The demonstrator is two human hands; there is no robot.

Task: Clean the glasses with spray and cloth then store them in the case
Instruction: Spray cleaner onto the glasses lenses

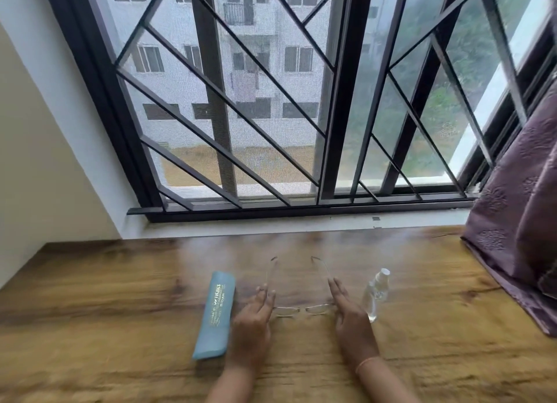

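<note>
Thin-rimmed glasses [303, 310] sit low over the wooden table [120, 297], temples unfolded and pointing toward the window. My left hand [256, 318] pinches the left temple near the hinge. My right hand [346, 309] holds the right temple the same way, fingers stretched forward. A light blue case [214, 312] with gold lettering lies flat just left of my left hand. A small clear spray bottle [376, 294] with a white cap is right of my right hand. No separate cloth is visible.
A barred window [271, 116] with a white sill runs along the table's far edge. A purple patterned curtain [518, 222] hangs over the table's right end. A cream wall [36, 161] borders the left side.
</note>
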